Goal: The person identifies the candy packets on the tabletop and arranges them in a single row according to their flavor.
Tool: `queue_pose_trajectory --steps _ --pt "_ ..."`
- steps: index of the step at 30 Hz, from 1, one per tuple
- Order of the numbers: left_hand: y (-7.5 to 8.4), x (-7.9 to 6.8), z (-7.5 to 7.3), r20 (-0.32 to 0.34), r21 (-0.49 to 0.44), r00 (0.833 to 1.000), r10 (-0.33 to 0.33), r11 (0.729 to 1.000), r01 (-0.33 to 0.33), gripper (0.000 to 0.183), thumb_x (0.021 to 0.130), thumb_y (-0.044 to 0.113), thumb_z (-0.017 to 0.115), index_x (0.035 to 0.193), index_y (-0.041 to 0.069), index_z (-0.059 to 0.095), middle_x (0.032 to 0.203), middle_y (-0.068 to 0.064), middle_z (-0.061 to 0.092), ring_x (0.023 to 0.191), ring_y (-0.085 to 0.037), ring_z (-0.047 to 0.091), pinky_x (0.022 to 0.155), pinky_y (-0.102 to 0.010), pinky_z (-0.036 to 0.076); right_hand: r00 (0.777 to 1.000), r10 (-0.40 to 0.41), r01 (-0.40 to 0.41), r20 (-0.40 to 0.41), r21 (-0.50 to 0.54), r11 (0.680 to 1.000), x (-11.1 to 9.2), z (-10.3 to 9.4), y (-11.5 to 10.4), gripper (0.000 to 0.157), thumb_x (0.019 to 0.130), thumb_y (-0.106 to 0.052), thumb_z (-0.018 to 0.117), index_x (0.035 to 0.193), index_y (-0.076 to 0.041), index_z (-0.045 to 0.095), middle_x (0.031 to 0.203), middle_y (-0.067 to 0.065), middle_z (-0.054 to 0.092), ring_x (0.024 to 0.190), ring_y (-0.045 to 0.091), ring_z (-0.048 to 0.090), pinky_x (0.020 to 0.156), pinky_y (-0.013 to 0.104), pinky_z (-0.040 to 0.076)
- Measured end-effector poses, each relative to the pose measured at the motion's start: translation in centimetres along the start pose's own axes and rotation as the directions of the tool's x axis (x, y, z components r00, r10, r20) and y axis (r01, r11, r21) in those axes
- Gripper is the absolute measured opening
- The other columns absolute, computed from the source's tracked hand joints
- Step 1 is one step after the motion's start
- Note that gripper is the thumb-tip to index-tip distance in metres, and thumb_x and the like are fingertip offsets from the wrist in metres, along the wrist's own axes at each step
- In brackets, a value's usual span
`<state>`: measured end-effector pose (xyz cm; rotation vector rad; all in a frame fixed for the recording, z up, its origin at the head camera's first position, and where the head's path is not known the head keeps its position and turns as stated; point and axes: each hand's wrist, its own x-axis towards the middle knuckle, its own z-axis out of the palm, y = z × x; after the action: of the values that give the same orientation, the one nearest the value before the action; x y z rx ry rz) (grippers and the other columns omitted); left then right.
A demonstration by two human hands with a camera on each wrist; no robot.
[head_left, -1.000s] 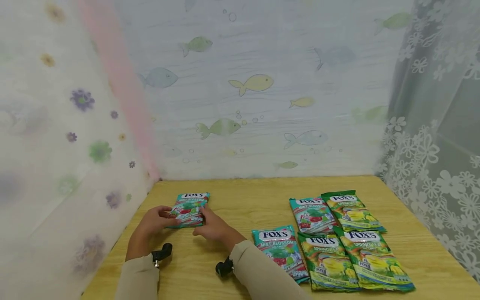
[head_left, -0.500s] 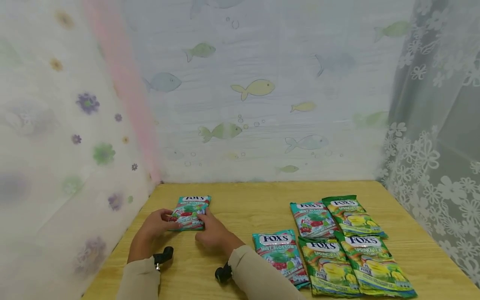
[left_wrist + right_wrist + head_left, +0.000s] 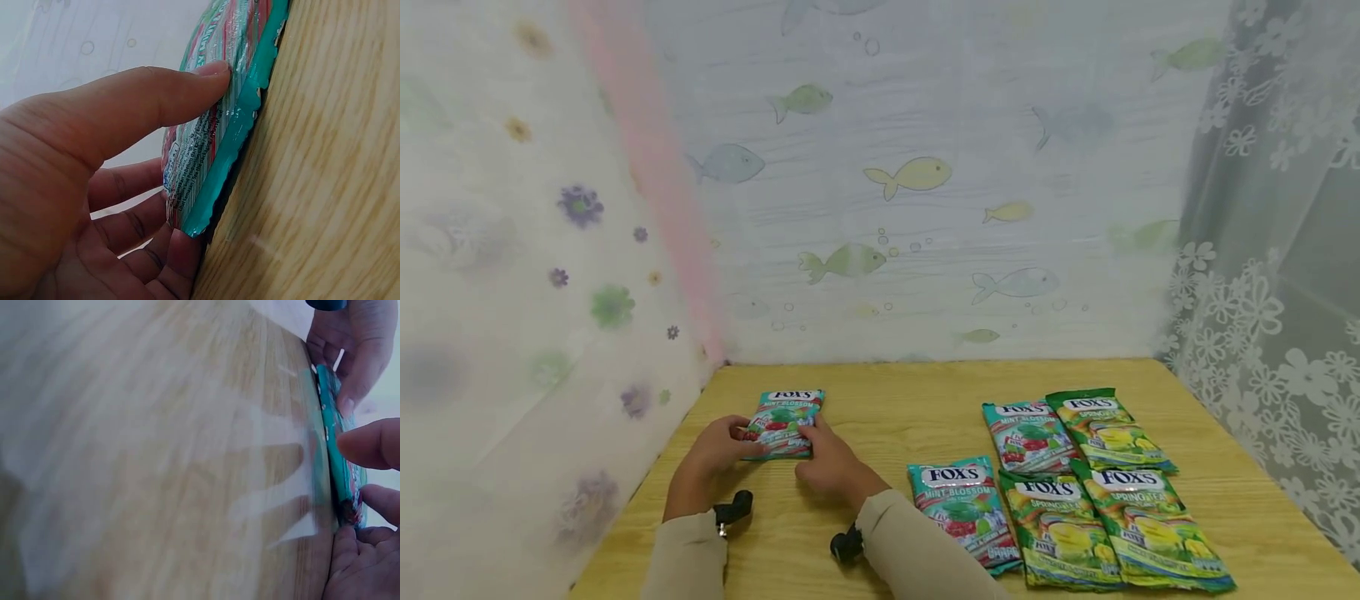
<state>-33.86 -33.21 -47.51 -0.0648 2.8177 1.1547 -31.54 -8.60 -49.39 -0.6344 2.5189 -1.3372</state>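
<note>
A teal Fox's Mint Blossom candy bag (image 3: 782, 423) lies face up at the left of the wooden table. My left hand (image 3: 711, 454) grips its left side, thumb on the printed face; the left wrist view shows the fingers (image 3: 134, 225) curled at the bag's far edge. From the right side my right hand (image 3: 831, 462) holds the same bag between thumb and fingers. In the right wrist view the bag (image 3: 340, 456) appears edge-on, low against the tabletop, between both hands.
Two more Mint Blossom bags (image 3: 964, 512) (image 3: 1030, 437) and several green-yellow Spring Tea bags (image 3: 1060, 533) lie in rows on the right of the table (image 3: 880, 400). A flower-patterned sheet (image 3: 580, 333) borders the left side, and a fish-print sheet (image 3: 917, 250) stands behind.
The head view has shifted slightly. Both hands keep their hold on the candy bag, which stays in nearly the same place; the right thumb has shifted a little on its face.
</note>
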Motion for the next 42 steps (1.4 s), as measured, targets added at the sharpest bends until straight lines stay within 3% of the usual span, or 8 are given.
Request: queue_pose_trajectory --steps 12,19,26,32,36,39,40,42 --pt "0.0 -0.2 0.0 0.003 -0.005 1.0 -0.01 1.0 0.011 0.077 0.081 0.033 0.089 0.137 -0.007 0.054 0.118 -0.021 0.063 0.1 -0.03 0.059 0.083 -0.039 0.054 1.0 -0.008 0.009 -0.003 0.036 0.999 -0.1 -0.1 0.1 0.074 0.093 -0.016 0.061 0.163 -0.014 0.035 0.176 0.005 0.003 0.161 0.024 0.013 0.126 0.049 0.028" --pt "0.5 -0.5 -0.4 0.012 -0.011 0.999 -0.03 0.999 0.03 0.078 0.082 0.032 0.089 0.139 -0.006 0.053 0.121 -0.022 0.064 0.103 -0.03 0.06 0.086 -0.041 0.054 1.0 -0.018 0.018 0.004 0.007 1.0 0.1 -0.1 -0.1 0.074 0.094 -0.016 0.06 0.163 -0.012 0.034 0.176 0.006 0.004 0.161 0.024 0.015 0.126 0.046 0.03" --pt "0.6 -0.9 -0.7 0.012 -0.011 0.999 -0.04 0.999 0.04 0.082 0.082 0.039 0.089 0.141 -0.005 0.054 0.121 -0.021 0.063 0.104 -0.03 0.059 0.087 -0.04 0.053 1.0 -0.01 0.009 0.009 0.156 0.988 0.3 -0.4 -0.5 0.071 0.097 -0.015 0.064 0.161 -0.008 0.036 0.175 0.008 0.006 0.159 0.026 0.02 0.123 0.046 0.035" --pt "0.3 -1.4 -0.7 0.022 -0.034 0.999 -0.032 0.999 0.033 0.078 0.086 0.037 0.086 0.141 -0.007 0.052 0.122 -0.022 0.063 0.104 -0.029 0.06 0.086 -0.038 0.055 0.998 -0.025 0.02 0.049 0.098 0.995 0.0 -0.5 -1.1 0.07 0.103 -0.028 0.063 0.162 -0.006 0.033 0.172 0.01 0.02 0.156 0.027 0.029 0.122 0.047 0.036" --pt "1.1 -1.6 -0.9 0.026 -0.044 1.0 -0.016 0.999 0.017 0.086 0.091 0.04 0.08 0.149 -0.009 0.041 0.135 -0.031 0.057 0.112 -0.038 0.061 0.094 -0.048 0.055 0.997 -0.011 0.004 0.077 0.087 0.996 -0.2 -1.2 -1.9 0.073 0.103 -0.034 0.062 0.163 -0.007 0.03 0.169 0.009 0.028 0.155 0.027 0.033 0.122 0.048 0.037" --pt "2.3 -1.5 -0.8 0.029 0.019 1.0 0.009 1.0 -0.01 0.096 0.092 0.047 0.076 0.156 -0.008 0.031 0.148 -0.037 0.045 0.127 -0.049 0.054 0.1 -0.058 0.052 0.996 0.002 -0.008 0.089 0.064 0.998 -0.6 -1.9 -2.3 0.074 0.103 -0.036 0.063 0.163 -0.007 0.03 0.163 0.01 0.04 0.148 0.024 0.044 0.117 0.046 0.043" --pt "2.7 -1.5 -0.7 0.025 0.047 0.999 0.023 0.999 -0.024 0.098 0.092 0.049 0.076 0.157 -0.008 0.03 0.151 -0.038 0.042 0.131 -0.052 0.051 0.101 -0.06 0.051 0.996 0.013 -0.017 0.088 0.044 0.999 -0.8 -2.1 -2.4 0.076 0.103 -0.038 0.063 0.163 -0.008 0.03 0.161 0.009 0.044 0.142 0.021 0.051 0.114 0.044 0.046" --pt "3.7 -1.4 -0.5 0.019 0.085 0.998 0.06 0.995 -0.061 0.099 0.092 0.051 0.076 0.158 -0.007 0.029 0.155 -0.039 0.036 0.138 -0.055 0.044 0.103 -0.063 0.049 0.995 0.024 -0.028 0.097 0.047 0.998 -1.1 -2.6 -2.5 0.076 0.103 -0.038 0.064 0.164 -0.011 0.029 0.135 0.014 0.065 0.109 0.022 0.067 0.097 0.045 0.055"
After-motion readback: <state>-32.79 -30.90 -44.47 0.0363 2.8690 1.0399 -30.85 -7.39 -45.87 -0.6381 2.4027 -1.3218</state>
